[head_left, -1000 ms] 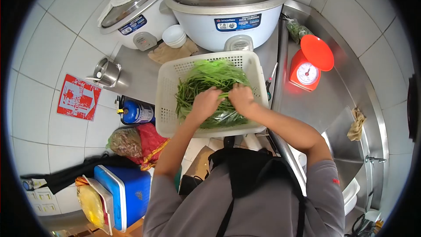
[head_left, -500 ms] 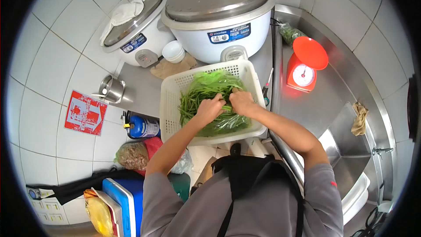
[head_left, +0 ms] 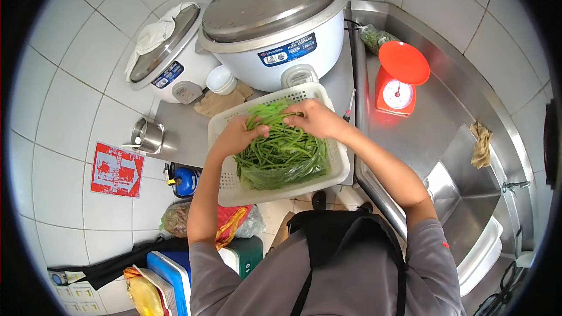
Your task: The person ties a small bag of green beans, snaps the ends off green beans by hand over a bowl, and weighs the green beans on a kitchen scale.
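Observation:
A clear plastic bag [head_left: 293, 177] full of long, thin green beans [head_left: 285, 153] lies in a white perforated basket [head_left: 339, 167]. The bag's mouth faces the rice cookers, and its lower part wraps the near side of the beans. My left hand [head_left: 239, 136] curls closed at the far left of the bag's mouth, thumb over the beans. Opposite it, my right hand [head_left: 313, 118] is closed in a pinch at the far right edge. Both seem to grip the bag's rim, though the fingertips are partly hidden among the green.
Behind the basket stand a large rice cooker [head_left: 275, 29] and a smaller one [head_left: 175, 76]. White bowls [head_left: 220, 79] sit on brown cardboard [head_left: 234, 99]. A steel pot [head_left: 149, 134] is at left. On the right, an orange scale [head_left: 397, 90] stands on the steel sink counter [head_left: 410, 140].
My hands have moved apart and toward the far edge of the basket, out of the middle of the beans. More beans now show between them. The camera view has shifted slightly.

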### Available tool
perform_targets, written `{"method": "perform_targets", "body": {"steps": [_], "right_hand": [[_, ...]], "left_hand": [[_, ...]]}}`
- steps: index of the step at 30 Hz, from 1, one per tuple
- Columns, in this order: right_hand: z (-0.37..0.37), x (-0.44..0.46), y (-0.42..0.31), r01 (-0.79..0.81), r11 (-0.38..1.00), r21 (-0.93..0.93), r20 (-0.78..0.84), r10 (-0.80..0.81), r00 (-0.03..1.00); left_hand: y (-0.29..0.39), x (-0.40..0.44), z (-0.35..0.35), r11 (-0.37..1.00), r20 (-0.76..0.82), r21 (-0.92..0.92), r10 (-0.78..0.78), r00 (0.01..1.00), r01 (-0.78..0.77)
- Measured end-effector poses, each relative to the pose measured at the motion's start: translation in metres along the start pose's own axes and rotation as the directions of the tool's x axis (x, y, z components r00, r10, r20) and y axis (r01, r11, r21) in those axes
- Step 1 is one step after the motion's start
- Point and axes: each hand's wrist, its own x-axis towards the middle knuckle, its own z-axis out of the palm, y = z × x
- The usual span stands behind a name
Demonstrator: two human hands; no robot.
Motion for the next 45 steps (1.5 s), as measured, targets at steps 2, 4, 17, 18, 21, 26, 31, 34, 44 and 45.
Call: {"method": "perform_targets", "body": {"steps": [2, 4, 17, 18, 21, 26, 31, 34, 44, 45], "right_hand": [[-0.008, 0.000, -0.002, -0.031, 0.999, -0.011, -0.006, 0.031, 0.999], [-0.011, -0.001, 0.003, -0.003, 0.999, -0.052, -0.030, 0.002, 1.000], [-0.050, -0.028, 0.011, 0.057, 0.998, 0.007, -0.194, -0.054, 0.979], [-0.060, -0.031, 0.008, 0.019, 1.000, -0.019, -0.170, -0.022, 0.985], [-0.081, -0.041, 0.007, -0.076, 0.994, -0.072, -0.136, 0.066, 0.989], [-0.070, -0.057, 0.030, 0.057, 0.994, -0.098, -0.171, -0.073, 0.983], [-0.046, -0.056, 0.028, -0.094, 0.990, 0.104, -0.192, 0.113, 0.975], [-0.030, -0.052, 0.044, 0.034, 0.986, 0.162, -0.408, 0.036, 0.912], [-0.026, -0.064, 0.023, -0.031, 0.838, 0.545, -0.433, 0.313, 0.845], [-0.027, -0.066, 0.023, -0.004, 0.814, 0.581, -0.453, 0.328, 0.829]], "left_hand": [[0.020, 0.002, 0.006, 0.999, 0.022, -0.028, 0.044, 0.999, -0.043], [0.019, 0.012, 0.010, 0.999, 0.077, 0.030, 0.041, 0.996, -0.044], [0.068, 0.023, 0.013, 0.992, 0.156, -0.090, -0.073, 0.985, 0.088], [0.066, 0.029, 0.014, 0.997, 0.171, -0.058, -0.044, 0.984, 0.054], [0.066, 0.044, 0.018, 0.999, 0.215, 0.040, 0.012, 0.977, -0.021], [0.082, 0.049, 0.020, 0.990, 0.233, 0.129, 0.021, 0.972, -0.052], [0.063, 0.045, 0.029, 0.995, 0.225, 0.085, 0.037, 0.974, -0.058], [0.053, 0.039, 0.030, 0.997, 0.176, 0.066, 0.031, 0.984, -0.043], [0.072, 0.048, 0.090, 0.962, -0.055, -0.262, 0.061, 0.997, -0.074], [0.074, 0.050, 0.092, 0.962, -0.027, -0.260, 0.084, 0.996, -0.089]]}}
